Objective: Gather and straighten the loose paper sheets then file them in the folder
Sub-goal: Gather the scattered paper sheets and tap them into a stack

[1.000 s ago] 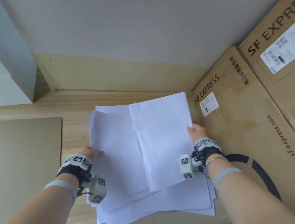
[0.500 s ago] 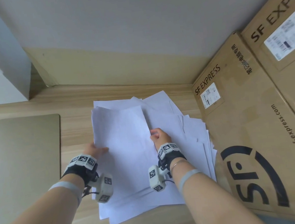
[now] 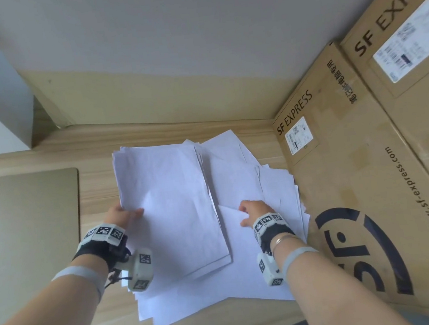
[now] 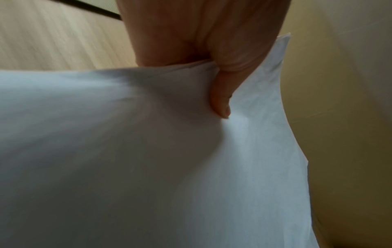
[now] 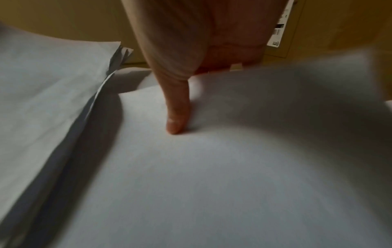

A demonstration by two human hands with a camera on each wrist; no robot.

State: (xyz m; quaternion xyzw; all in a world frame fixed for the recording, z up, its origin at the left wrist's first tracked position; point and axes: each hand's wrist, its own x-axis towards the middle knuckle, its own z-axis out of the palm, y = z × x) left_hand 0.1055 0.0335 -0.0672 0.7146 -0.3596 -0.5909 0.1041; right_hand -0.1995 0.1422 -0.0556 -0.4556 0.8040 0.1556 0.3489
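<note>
Pale wooden desktop (image 3: 114,323): left hand (image 3: 122,216) pinches gathered white paper sheets (image 3: 167,208) by one edge for squaring, right hand (image 3: 252,213) apparently pinching another loose white sheet (image 3: 244,261) to add

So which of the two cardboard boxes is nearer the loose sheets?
The lower SF Express box, the one with the big black logo. Its side runs right beside the loose sheets that the right hand is picking from; the second box stands behind it.

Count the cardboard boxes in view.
2. One box stands right of the papers, against the wall; the other box is further right, cut off by the frame. More may lie out of view.
</note>
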